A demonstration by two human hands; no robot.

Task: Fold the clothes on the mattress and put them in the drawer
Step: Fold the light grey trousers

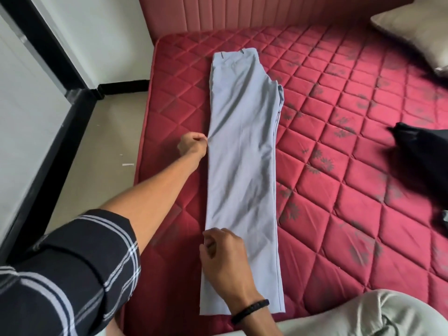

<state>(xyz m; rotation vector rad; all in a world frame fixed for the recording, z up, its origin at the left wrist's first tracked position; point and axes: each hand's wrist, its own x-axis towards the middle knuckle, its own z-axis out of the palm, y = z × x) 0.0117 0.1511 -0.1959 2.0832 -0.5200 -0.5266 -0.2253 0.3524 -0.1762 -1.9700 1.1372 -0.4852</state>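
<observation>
Red quilted mattress (339,166) with long grey trousers (242,166) lying flat on it, a black cloth (421,151) at the right edge, a tan pillow (417,30) far back.

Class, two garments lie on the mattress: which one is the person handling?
The light grey trousers, laid out flat; the left hand and right hand pinch their edge. The black garment lies untouched at the right.

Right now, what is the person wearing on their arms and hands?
The left arm has a dark sleeve with white check lines, pushed up past the elbow. The right wrist wears a black braided band. Both hands are bare.
</observation>
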